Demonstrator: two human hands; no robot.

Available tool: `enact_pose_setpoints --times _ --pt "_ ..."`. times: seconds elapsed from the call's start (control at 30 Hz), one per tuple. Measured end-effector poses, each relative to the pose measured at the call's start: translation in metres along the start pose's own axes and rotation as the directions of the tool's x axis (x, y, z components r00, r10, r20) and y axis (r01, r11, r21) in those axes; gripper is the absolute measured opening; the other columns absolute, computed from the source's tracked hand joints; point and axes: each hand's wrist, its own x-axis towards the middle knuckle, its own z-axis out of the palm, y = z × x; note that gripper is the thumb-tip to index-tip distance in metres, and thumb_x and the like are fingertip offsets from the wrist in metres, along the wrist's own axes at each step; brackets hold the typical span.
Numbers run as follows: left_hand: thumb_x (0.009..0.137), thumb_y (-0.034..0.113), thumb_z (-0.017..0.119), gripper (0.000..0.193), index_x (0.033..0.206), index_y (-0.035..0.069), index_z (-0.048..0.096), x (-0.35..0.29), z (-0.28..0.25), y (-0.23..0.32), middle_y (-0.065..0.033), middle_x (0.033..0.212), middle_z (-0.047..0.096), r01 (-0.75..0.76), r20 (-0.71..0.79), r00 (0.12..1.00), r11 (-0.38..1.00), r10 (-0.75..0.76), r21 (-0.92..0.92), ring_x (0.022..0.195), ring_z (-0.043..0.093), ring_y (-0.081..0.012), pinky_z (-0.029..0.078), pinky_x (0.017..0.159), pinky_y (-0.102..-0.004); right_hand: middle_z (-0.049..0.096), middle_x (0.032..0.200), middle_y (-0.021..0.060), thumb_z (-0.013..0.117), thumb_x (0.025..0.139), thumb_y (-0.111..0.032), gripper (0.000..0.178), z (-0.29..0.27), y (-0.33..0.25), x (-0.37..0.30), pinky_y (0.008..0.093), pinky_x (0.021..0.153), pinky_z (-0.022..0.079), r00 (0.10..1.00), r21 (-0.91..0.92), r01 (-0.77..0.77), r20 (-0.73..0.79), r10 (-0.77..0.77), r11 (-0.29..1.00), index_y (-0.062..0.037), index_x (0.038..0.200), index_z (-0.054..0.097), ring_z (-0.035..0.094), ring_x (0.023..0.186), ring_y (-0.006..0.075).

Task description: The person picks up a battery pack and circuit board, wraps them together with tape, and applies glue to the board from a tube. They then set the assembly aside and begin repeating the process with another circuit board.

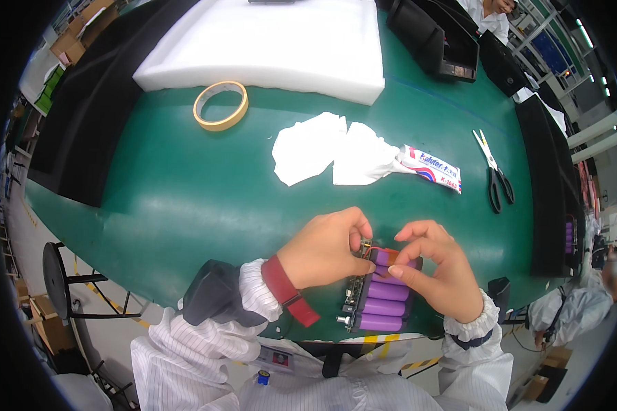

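Observation:
A battery pack (389, 291) of purple cylindrical cells lies near the table's front edge, with a circuit board (352, 291) along its left side. My left hand (325, 248), with a red band at the wrist, reaches over the board's far end. Its fingers are curled and its thumb rests against the pack. At the far right part of the pack is my right hand (440, 268), thumb and index finger nearly together in a pinch at a small amber strip of tape (392, 257). A thin red wire runs beside the fingertips. The hands partly hide the far cells.
Beyond the hands lie white cloths (312, 147), a white glue tube (432, 168) and a roll of yellowish tape (221, 106). Scissors (493, 171) lie at the right. White foam (274, 48) sits at the back, and black panels (82, 130) flank the green table.

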Motion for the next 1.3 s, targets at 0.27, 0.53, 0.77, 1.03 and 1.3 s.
enact_pose_setpoints --times 0.27,0.53,0.77,1.03,1.3 --pt "0.069 0.012 0.084 0.043 0.1 0.002 0.056 -0.0016 -0.0002 0.0009 -0.0037 0.082 0.057 -0.037 -0.027 0.999 0.999 0.038 0.017 0.064 0.054 -0.0104 0.044 0.058 -0.026 0.058 0.114 0.005 0.077 0.079 -0.017 0.011 0.0016 -0.0045 0.0002 0.0398 0.096 0.032 0.996 -0.177 0.084 0.057 -0.075 0.981 -0.011 0.084 0.069 0.051 0.108 0.0236" --pt "0.069 0.011 0.083 0.043 0.1 0.001 0.056 -0.0006 0.0001 -0.0013 -0.0039 0.082 0.057 -0.015 -0.019 1.0 1.0 0.014 -0.011 0.064 0.054 -0.0105 0.044 0.058 -0.0258 0.058 0.114 0.0041 0.077 0.078 -0.015 0.01 0.0055 -0.0036 0.0035 0.0405 0.096 0.031 0.992 -0.231 0.118 0.073 -0.104 0.966 -0.0111 0.083 0.069 0.05 0.109 0.0246" --pt "0.069 0.012 0.084 0.043 0.1 0.001 0.057 -0.0001 0.0001 -0.0005 -0.0041 0.082 0.057 -0.012 -0.015 1.0 1.0 0.012 0.0 0.064 0.054 -0.0105 0.044 0.058 -0.0257 0.058 0.114 0.0037 0.077 0.077 -0.014 0.011 0.0046 -0.0051 0.0032 0.0407 0.096 0.031 0.991 -0.256 0.13 0.061 -0.118 0.958 -0.0109 0.082 0.068 0.051 0.109 0.0249" --pt "0.069 0.012 0.084 0.042 0.099 0.001 0.057 -0.0002 0.0001 -0.0016 -0.004 0.082 0.057 -0.027 -0.02 0.999 1.0 0.027 0.006 0.065 0.054 -0.0105 0.044 0.058 -0.0257 0.058 0.114 0.0031 0.077 0.077 -0.014 0.01 0.0037 -0.0073 0.0045 0.041 0.096 0.031 0.991 -0.269 0.122 0.09 -0.101 0.955 -0.0111 0.082 0.069 0.05 0.11 0.0249" --pt "0.069 0.012 0.084 0.042 0.099 0.001 0.057 -0.0005 -0.0003 -0.0008 -0.0038 0.082 0.057 -0.007 -0.014 1.0 1.0 0.007 -0.014 0.065 0.054 -0.0102 0.044 0.059 -0.0256 0.058 0.113 0.0034 0.077 0.076 -0.012 0.01 0.0045 -0.0076 0.0062 0.0405 0.097 0.031 0.988 -0.276 0.14 0.1 -0.116 0.951 -0.0102 0.082 0.068 0.05 0.11 0.0252"
